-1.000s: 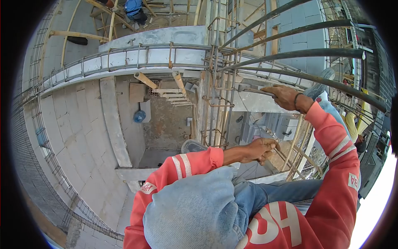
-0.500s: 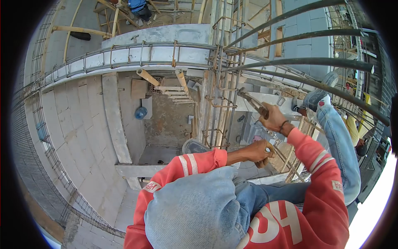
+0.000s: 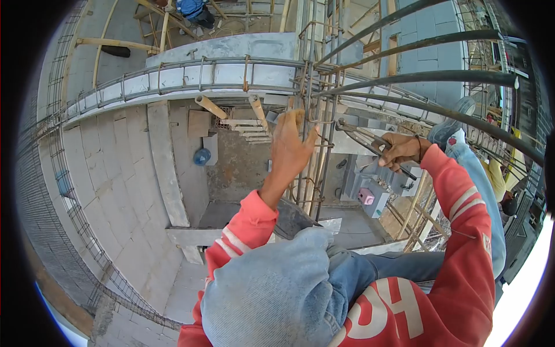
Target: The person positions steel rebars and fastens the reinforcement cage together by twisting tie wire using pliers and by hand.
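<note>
My right hand [image 3: 400,151] is closed around the handles of long metal pincers [image 3: 361,136]. Their jaws point left and lie close to the upright rebar cage [image 3: 327,147]. At the cage's left side is my left hand [image 3: 289,147], raised, thumb apart from the fingers. Its fingertips reach the bars and a rusty stirrup; whether they touch is hard to tell, and no tool shows in that hand.
Thick bent rebars [image 3: 428,82] fan out to the right above my right hand. A horizontal rebar cage [image 3: 202,89] runs left along a white block wall. Far below lie a blue round object [image 3: 202,157] and a pink box [image 3: 366,196]. A person in blue [image 3: 193,8] is at the top.
My left hand has risen from near my lap up to the rebar cage, and its fingers have spread. My right hand has shifted slightly right, with the pincers still pointing at the cage.
</note>
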Tool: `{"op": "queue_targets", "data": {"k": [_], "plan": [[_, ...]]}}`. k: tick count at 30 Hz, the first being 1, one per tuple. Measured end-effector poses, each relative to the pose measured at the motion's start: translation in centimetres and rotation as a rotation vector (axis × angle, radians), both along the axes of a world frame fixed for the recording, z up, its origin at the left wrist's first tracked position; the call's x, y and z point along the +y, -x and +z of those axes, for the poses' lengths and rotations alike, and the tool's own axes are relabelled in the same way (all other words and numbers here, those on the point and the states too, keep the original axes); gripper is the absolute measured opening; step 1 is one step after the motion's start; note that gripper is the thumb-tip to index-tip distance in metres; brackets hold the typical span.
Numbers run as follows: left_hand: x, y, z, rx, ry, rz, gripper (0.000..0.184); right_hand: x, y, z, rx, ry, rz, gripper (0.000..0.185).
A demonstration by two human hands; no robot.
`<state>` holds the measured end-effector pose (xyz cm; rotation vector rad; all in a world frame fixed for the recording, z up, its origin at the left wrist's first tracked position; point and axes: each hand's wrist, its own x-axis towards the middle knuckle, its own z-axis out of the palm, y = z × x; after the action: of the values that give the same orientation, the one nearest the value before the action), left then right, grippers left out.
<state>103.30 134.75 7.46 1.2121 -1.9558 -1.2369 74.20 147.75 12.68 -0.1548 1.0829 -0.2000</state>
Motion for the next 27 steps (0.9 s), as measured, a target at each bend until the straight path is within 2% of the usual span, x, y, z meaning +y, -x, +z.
{"op": "queue_targets", "data": {"k": [1, 3, 4, 5, 6, 7, 8, 10, 11, 12, 14, 15, 16, 18, 22, 23, 24, 26, 27], "plan": [[0.3, 0.5, -2.1, -0.022, 0.082, 0.033, 0.030, -0.3, -0.1, -0.1, 0.009, 0.011, 0.008, 0.031], [0.3, 1.2, -2.7, -0.046, 0.152, 0.087, 0.028, 0.1, -0.7, 0.0, 0.023, 0.097, 0.197, 0.035], [0.5, 1.4, -3.0, -0.009, -0.166, 0.040, 0.027, 0.6, -0.9, -0.2, 0.025, 0.092, 0.203, 0.035], [0.5, 1.6, -2.7, 0.031, -0.482, -0.013, 0.027, 1.4, -0.9, -0.4, 0.375, 0.338, 0.449, 0.037], [0.4, 1.7, -2.3, 0.035, -0.483, -0.015, 0.027, 0.5, -2.1, 1.2, 0.731, 0.587, 0.690, 0.040], [0.3, 1.9, -1.9, 0.067, -0.601, 0.013, 0.026, -0.6, -2.8, 3.4, 0.903, 0.454, 1.077, 0.043], [0.2, 2.0, -1.8, 0.098, -0.718, 0.040, 0.026, 0.1, -3.2, 3.6, 0.908, 0.452, 1.075, 0.043], [-0.3, 1.9, -2.5, 0.129, -0.760, 0.001, 0.024, 1.6, -3.6, 3.5, 1.596, 1.103, 0.957, 0.042], [-0.7, 1.9, -2.6, 0.160, -0.803, -0.033, 0.022, 1.4, -3.0, 3.8, 1.610, 1.304, 0.910, 0.041], [-1.1, 2.1, -2.8, 0.162, -0.806, -0.028, 0.022, 1.8, -2.6, 3.7, 1.606, 1.306, 0.915, 0.041], [-1.5, 2.1, -3.1, 0.253, -0.937, -0.092, 0.023, 3.8, -3.1, 3.1, 1.213, 0.874, 0.847, 0.038], [-1.6, 2.2, -3.7, 0.250, -0.938, -0.097, 0.023, 4.7, -4.1, 2.5, 1.150, 0.853, 0.725, 0.037], [-1.6, 2.4, -4.4, 0.269, -0.939, -0.094, 0.020, 4.5, -3.8, 2.2, 1.154, 0.855, 0.726, 0.037], [-1.7, 2.6, -4.2, 0.297, -0.942, -0.080, 0.018, 3.1, -2.8, 2.3, 0.211, 0.076, 0.087, 0.030], [-2.2, 2.4, -3.1, 0.304, -1.013, -0.103, 0.025, 1.5, 0.0, 1.4, 0.184, 0.085, 0.227, 0.034], [-2.1, 2.4, -2.9, 0.303, -1.015, -0.085, 0.026, 0.4, 0.0, 2.0, 0.287, 0.077, 0.423, 0.029], [-2.1, 2.5, -3.1, 0.307, -1.016, -0.079, 0.026, 0.5, -0.9, 2.3, 0.287, 0.077, 0.430, 0.029], [-2.0, 2.4, -3.2, 0.293, -0.992, -0.113, 0.028, 1.8, -3.0, 3.2, 1.340, 0.898, 0.963, 0.031], [-1.9, 2.4, -3.2, 0.293, -0.996, -0.113, 0.028, 2.0, -3.2, 2.8, 1.491, 0.960, 0.942, 0.043]]}}
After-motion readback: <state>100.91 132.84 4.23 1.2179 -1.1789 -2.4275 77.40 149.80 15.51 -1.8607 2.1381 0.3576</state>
